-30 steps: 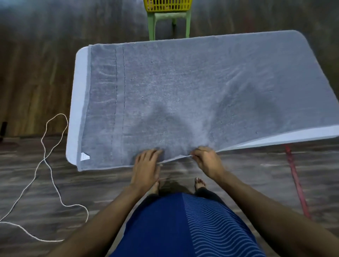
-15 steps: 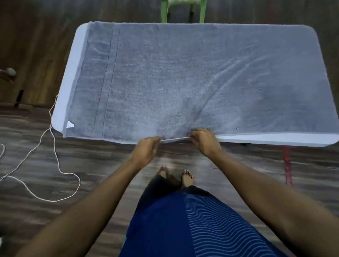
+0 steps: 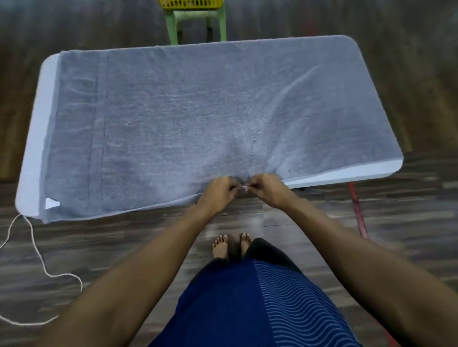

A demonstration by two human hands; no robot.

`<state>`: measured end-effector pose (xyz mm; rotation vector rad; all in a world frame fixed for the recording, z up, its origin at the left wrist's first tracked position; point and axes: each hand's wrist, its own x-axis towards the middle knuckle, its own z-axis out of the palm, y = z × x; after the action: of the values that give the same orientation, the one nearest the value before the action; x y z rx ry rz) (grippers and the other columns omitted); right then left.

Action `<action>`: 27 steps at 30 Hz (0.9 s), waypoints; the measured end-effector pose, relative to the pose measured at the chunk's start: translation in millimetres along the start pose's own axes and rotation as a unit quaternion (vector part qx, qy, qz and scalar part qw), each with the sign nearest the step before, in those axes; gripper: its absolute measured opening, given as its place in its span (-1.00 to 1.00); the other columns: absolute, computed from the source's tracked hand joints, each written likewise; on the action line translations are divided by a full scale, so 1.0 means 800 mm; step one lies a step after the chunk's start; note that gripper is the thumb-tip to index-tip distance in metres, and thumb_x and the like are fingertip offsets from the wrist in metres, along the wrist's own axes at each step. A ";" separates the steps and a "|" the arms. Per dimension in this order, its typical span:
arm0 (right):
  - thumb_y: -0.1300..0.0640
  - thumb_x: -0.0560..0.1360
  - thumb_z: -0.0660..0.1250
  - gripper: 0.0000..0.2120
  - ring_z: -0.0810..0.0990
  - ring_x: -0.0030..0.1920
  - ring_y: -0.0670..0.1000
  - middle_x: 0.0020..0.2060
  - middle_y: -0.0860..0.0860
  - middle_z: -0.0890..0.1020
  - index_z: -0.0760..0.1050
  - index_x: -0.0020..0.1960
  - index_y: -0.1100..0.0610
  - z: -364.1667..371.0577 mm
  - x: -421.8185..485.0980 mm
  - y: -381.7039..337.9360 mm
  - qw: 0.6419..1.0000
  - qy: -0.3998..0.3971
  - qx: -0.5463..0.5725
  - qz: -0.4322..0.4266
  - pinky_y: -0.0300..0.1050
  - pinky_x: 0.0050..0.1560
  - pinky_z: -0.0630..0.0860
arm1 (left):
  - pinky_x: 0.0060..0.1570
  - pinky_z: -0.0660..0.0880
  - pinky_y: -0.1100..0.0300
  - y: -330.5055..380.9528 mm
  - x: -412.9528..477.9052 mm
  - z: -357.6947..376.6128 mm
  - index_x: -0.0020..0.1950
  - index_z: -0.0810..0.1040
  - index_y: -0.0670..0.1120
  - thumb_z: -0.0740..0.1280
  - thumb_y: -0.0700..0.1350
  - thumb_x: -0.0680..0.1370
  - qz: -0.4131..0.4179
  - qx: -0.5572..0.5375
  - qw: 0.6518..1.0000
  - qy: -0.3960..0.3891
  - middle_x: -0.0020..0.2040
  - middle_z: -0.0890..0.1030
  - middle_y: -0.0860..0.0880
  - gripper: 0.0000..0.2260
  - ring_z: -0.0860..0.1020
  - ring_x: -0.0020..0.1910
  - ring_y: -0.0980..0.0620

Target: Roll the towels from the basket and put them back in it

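A large grey towel (image 3: 198, 119) lies spread flat over a white table (image 3: 32, 148), covering nearly all of it. My left hand (image 3: 219, 189) and my right hand (image 3: 266, 188) are side by side at the middle of the towel's near edge, both pinching that hem, knuckles almost touching. Creases in the cloth fan out from the pinched spot toward the far right. The yellow basket (image 3: 190, 3) sits on a green stool (image 3: 198, 22) beyond the table's far edge, only its lower rim in view.
A white cord (image 3: 37, 247) loops over the wooden floor at the left. A red strap (image 3: 357, 210) lies on the floor under the table's right end. My bare feet (image 3: 231, 244) stand close to the table's near edge.
My hands have come closer together on the near hem, bunching the cloth between them. The view has tilted up, so the basket's rim shows again.
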<state>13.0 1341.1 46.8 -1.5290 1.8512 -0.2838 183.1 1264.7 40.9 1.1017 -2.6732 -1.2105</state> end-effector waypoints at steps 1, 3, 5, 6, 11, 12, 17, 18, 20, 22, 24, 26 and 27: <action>0.01 0.54 0.35 -0.84 0.60 -0.16 0.02 -0.16 0.02 0.66 0.64 -0.04 0.08 -0.004 -0.001 0.003 1.000 -0.003 -0.011 0.003 -0.05 -0.16 0.49 | -0.16 0.46 0.13 0.000 0.004 0.002 0.06 0.68 -0.11 0.32 -0.18 0.57 -0.005 0.003 1.000 -0.009 -0.11 0.69 -0.09 -0.84 0.60 -0.16 -0.04; 0.02 0.53 0.36 -0.87 0.60 -0.11 0.02 -0.11 0.00 0.65 0.63 -0.03 0.05 -0.008 -0.003 0.017 0.998 -0.030 -0.058 0.002 -0.12 -0.17 0.42 | -0.27 0.41 0.15 -0.006 0.001 0.003 -0.04 0.68 -0.12 0.32 -0.20 0.57 0.004 0.012 0.999 -0.034 -0.24 0.66 -0.09 -0.86 0.56 -0.30 -0.02; 0.06 0.52 0.37 -0.90 0.58 0.01 0.02 -0.02 -0.02 0.63 0.63 -0.01 0.01 -0.009 -0.006 0.041 0.994 -0.042 -0.101 -0.006 -0.12 -0.05 0.40 | -0.31 0.39 0.17 -0.013 -0.010 0.005 -0.09 0.68 -0.10 0.32 -0.20 0.57 0.001 0.005 0.999 -0.039 -0.29 0.64 -0.04 -0.86 0.55 -0.35 0.02; 0.06 0.51 0.36 -0.90 0.56 0.06 0.02 0.02 -0.03 0.62 0.63 -0.01 -0.01 -0.010 -0.008 0.056 0.993 -0.039 -0.112 -0.002 -0.07 0.03 0.43 | -0.33 0.37 0.20 -0.016 -0.016 0.007 -0.10 0.67 -0.09 0.33 -0.20 0.57 -0.010 -0.003 0.999 -0.037 -0.31 0.62 -0.01 -0.86 0.53 -0.37 0.07; -0.01 0.52 0.35 -0.88 0.53 0.13 -0.01 0.06 -0.09 0.60 0.61 0.02 -0.06 -0.040 -0.023 0.129 0.992 -0.025 -0.120 0.021 0.04 0.17 0.40 | -0.34 0.33 0.27 -0.015 -0.030 0.018 -0.27 0.59 0.06 0.37 -0.15 0.57 -0.059 -0.061 0.996 0.007 -0.46 0.51 0.20 -0.77 0.45 -0.44 0.29; -0.02 0.51 0.36 -0.88 0.57 0.08 -0.02 0.03 -0.10 0.63 0.62 0.01 -0.05 -0.051 -0.027 0.143 0.995 -0.026 -0.098 0.016 -0.01 0.12 0.44 | -0.30 0.39 0.24 -0.013 -0.027 0.021 -0.27 0.58 0.11 0.37 -0.14 0.57 -0.067 -0.063 0.996 0.017 -0.42 0.54 0.23 -0.77 0.49 -0.39 0.30; -0.02 0.52 0.37 -0.88 0.59 -0.13 -0.09 -0.12 -0.11 0.67 0.65 -0.05 -0.02 -0.091 -0.040 0.184 0.997 -0.072 -0.010 -0.005 -0.08 -0.04 0.53 | 0.16 0.50 0.03 0.042 0.001 0.066 0.19 0.61 -0.01 0.32 -0.02 0.57 -0.093 0.071 0.980 0.162 0.12 0.64 0.01 -0.78 0.58 0.11 0.04; -0.01 0.53 0.36 -0.88 0.59 -0.13 -0.08 -0.11 -0.09 0.67 0.65 -0.05 0.00 -0.094 -0.043 0.188 0.997 -0.077 -0.004 -0.017 -0.07 -0.03 0.54 | 0.27 0.42 0.03 0.066 0.013 0.081 0.27 0.56 0.01 0.34 0.02 0.56 -0.060 0.079 0.982 0.163 0.22 0.59 0.03 -0.71 0.51 0.21 0.06; 0.03 0.54 0.34 -0.87 0.59 -0.15 -0.06 -0.13 -0.07 0.67 0.64 -0.06 0.04 -0.101 -0.049 0.193 0.996 -0.082 0.005 -0.043 -0.03 -0.03 0.54 | 0.41 0.25 0.04 0.117 0.041 0.111 0.38 0.48 0.01 0.37 0.06 0.53 0.002 0.086 0.990 0.112 0.35 0.50 0.04 -0.57 0.40 0.36 0.08; 0.03 0.55 0.33 -0.86 0.56 -0.17 -0.06 -0.18 -0.09 0.64 0.64 -0.08 0.04 -0.109 -0.055 0.197 0.995 -0.083 0.010 -0.059 -0.04 -0.07 0.52 | 0.39 0.30 0.00 0.154 0.068 0.135 0.33 0.54 -0.02 0.37 0.01 0.54 0.008 0.059 0.995 0.075 0.29 0.56 -0.01 -0.63 0.47 0.31 0.02; 0.01 0.54 0.34 -0.87 0.59 -0.12 -0.04 -0.16 -0.07 0.66 0.65 -0.07 0.01 -0.119 -0.057 0.203 0.994 -0.080 0.015 -0.073 -0.05 -0.06 0.51 | 0.06 0.53 -0.04 0.174 0.081 0.145 0.07 0.66 -0.05 0.35 -0.05 0.56 -0.010 0.005 0.997 0.077 -0.03 0.68 -0.05 -0.85 0.61 -0.02 -0.01; 0.00 0.52 0.36 -0.87 0.59 -0.03 -0.01 -0.08 -0.02 0.66 0.65 0.00 0.00 -0.125 -0.059 0.210 0.993 -0.076 -0.011 -0.095 -0.05 0.00 0.51 | -0.19 0.53 -0.04 0.179 0.081 0.148 -0.06 0.66 -0.07 0.32 -0.07 0.57 -0.032 -0.025 0.996 0.084 -0.21 0.66 -0.04 -0.85 0.60 -0.24 0.01; 0.00 0.51 0.38 -0.85 0.56 0.01 0.00 -0.03 0.00 0.63 0.64 0.03 0.00 -0.127 -0.060 0.216 0.991 -0.075 -0.044 -0.105 -0.04 0.05 0.48 | -0.21 0.53 -0.03 0.180 0.079 0.149 -0.04 0.67 -0.07 0.31 -0.08 0.57 -0.035 -0.018 0.995 0.090 -0.21 0.67 -0.05 -0.85 0.61 -0.25 0.01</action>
<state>-182.4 1406.8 38.8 -1.7609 1.6064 -0.1789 17.0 1370.1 35.7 1.2439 -2.4906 -1.1041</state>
